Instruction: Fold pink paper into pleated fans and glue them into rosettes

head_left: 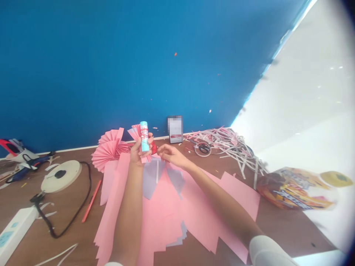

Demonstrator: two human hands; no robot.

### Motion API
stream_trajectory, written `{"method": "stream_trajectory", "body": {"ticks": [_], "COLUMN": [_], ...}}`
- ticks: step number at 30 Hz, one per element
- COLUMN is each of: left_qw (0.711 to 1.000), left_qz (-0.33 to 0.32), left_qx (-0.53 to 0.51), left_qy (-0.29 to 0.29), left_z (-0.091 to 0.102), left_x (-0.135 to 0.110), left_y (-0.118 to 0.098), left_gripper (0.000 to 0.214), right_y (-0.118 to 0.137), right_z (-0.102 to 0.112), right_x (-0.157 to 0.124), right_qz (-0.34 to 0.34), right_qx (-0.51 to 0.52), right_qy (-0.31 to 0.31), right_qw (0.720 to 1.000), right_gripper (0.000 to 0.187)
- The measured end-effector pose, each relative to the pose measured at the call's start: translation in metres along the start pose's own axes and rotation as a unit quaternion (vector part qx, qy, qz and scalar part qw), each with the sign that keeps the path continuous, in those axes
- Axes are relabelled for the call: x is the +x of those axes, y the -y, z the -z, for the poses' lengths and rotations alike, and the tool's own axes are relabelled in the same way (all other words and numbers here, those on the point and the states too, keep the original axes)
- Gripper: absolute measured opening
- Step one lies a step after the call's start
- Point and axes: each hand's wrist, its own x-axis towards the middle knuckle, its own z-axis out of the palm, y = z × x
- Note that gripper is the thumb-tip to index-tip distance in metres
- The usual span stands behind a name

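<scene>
Head view: I see the left hand [138,150] gripping 1 glue stick [144,136] and pleated pink paper [134,132] above pink sheets [163,218]. The stick's long axis runs nearly upright. The right hand [172,154] curls nearby; I can't tell whether it holds anything.

No lettering is readable: the red print on the light-blue tube [144,137] over the pink sheets' [163,218] far edge, the yellow-capped bottle [302,192] right of them, the pixelated screen [175,129] beyond.
</scene>
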Motion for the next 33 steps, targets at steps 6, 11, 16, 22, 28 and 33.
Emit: {"method": "stream_trajectory", "body": {"ticks": [6, 11, 16, 22, 28, 33], "left_qw": [0.987, 0.978, 0.991, 0.986, 0.993, 0.992], "left_qz": [0.102, 0.084, -0.108, -0.147, -0.098, -0.057], "left_qx": [0.11, 0.189, 0.065, 0.037, 0.063, 0.115], "left_qy": [0.061, 0.028, -0.045, -0.071, -0.037, -0.013], "left_z": [-0.017, -0.017, 0.002, 0.01, 0.0, 0.002], "left_x": [-0.006, -0.005, -0.011, -0.015, -0.007, 0.0], "left_y": [0.004, -0.004, -0.026, -0.033, -0.023, -0.014], "left_gripper": [0.047, 0.043, 0.029, 0.022, 0.032, 0.04], "right_y": [-0.012, -0.022, -0.022, -0.019, -0.013, 0.001], "right_z": [-0.014, -0.013, 0.013, 0.033, 0.041, 0.066], "right_x": [0.002, 0.002, 0.007, 0.008, 0.007, 0.002], "right_qz": [-0.015, -0.064, -0.063, -0.081, -0.104, -0.062], "right_qx": [0.032, -0.04, -0.009, 0.093, 0.083, 0.156], "right_qy": [0.052, 0.077, -0.094, -0.161, -0.193, -0.256], "right_qw": [0.998, 0.994, 0.994, 0.979, 0.972, 0.952], "right_gripper": [0.04, 0.035, 0.049, 0.047, 0.039, 0.036]}}
